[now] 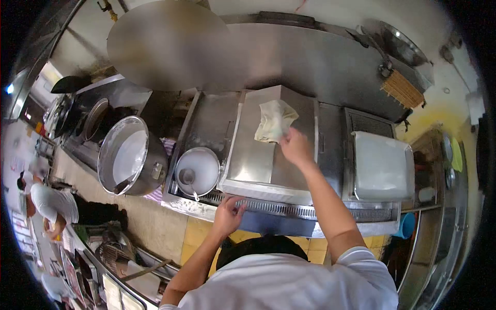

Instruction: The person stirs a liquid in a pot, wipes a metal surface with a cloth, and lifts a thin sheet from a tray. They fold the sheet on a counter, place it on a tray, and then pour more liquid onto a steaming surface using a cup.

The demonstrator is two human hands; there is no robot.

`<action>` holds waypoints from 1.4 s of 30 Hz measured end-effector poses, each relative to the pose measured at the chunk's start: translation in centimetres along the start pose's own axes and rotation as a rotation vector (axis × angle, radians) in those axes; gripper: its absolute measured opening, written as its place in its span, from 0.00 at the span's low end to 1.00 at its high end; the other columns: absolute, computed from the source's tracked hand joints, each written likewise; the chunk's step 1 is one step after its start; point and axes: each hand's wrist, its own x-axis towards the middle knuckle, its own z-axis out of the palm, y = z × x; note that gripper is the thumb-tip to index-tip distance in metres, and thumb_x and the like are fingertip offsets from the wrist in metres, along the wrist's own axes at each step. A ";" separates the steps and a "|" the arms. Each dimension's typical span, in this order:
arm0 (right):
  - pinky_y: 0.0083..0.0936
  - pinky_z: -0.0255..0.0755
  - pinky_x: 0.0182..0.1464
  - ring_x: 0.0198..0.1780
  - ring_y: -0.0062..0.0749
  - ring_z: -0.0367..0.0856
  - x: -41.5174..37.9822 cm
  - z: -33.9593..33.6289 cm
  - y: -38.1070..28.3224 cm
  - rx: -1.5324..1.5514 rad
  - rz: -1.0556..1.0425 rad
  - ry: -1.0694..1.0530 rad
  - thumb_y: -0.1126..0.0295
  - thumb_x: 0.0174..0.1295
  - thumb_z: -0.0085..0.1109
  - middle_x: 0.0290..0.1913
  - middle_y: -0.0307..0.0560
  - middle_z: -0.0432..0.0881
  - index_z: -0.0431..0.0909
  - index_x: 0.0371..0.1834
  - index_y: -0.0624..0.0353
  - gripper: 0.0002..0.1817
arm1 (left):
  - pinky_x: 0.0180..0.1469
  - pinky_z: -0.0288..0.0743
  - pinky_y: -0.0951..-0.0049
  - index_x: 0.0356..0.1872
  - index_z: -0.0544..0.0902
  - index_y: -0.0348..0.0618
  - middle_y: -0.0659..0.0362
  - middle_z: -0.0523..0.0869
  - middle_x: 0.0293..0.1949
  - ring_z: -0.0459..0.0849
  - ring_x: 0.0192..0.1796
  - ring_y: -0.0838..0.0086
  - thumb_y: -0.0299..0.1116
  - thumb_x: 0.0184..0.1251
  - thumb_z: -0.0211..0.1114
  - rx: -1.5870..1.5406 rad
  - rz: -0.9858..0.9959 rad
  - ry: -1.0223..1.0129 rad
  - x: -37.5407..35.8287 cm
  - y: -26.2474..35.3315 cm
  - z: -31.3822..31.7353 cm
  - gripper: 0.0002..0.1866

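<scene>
My right hand (pixel 296 147) reaches over a peaked stainless steel cover (pixel 250 160) and pinches the lower right edge of a pale cloth (pixel 275 121). The cloth lies spread and creased over the upper part of the cover. Near the front edge of the counter, my left hand (pixel 229 214) rests with bent fingers by the slotted metal grate (pixel 274 207); I see nothing in it. Just beyond the left hand stands a white bowl (pixel 206 164) with a ladle (pixel 187 176) in it.
Left of the counter stands a large metal pot (pixel 155 168) with whitish contents. A covered white tray (pixel 383 165) sits on the right. A bamboo brush (pixel 403 90) hangs at the back wall. A blue bucket (pixel 406 225) is low right. Another person (pixel 54 201) stands far left.
</scene>
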 end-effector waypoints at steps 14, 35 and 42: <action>0.47 0.73 0.67 0.63 0.62 0.82 9.9 5.7 -0.9 -0.004 0.196 -0.019 0.56 0.59 0.61 0.60 0.68 0.83 0.79 0.63 0.65 0.31 | 0.39 0.84 0.65 0.54 0.86 0.40 0.46 0.87 0.50 0.89 0.35 0.61 0.28 0.70 0.70 0.010 -0.321 0.194 -6.9 -0.7 -0.5 0.14; 0.53 0.76 0.54 0.50 0.68 0.85 -3.7 -1.8 -11.7 0.201 -0.219 0.438 0.62 0.60 0.66 0.44 0.68 0.86 0.78 0.48 0.66 0.20 | 0.37 0.79 0.70 0.55 0.85 0.40 0.53 0.85 0.44 0.85 0.34 0.71 0.23 0.71 0.68 -0.123 -0.318 0.545 -18.6 -3.6 -6.6 0.13; 0.50 0.76 0.43 0.40 0.64 0.85 -13.1 -3.8 -20.5 0.499 -0.623 0.546 0.63 0.60 0.71 0.38 0.63 0.84 0.76 0.38 0.62 0.16 | 0.38 0.77 0.74 0.53 0.85 0.39 0.57 0.85 0.42 0.82 0.34 0.75 0.23 0.73 0.67 -0.121 -0.168 0.697 -21.8 -2.2 -10.5 0.10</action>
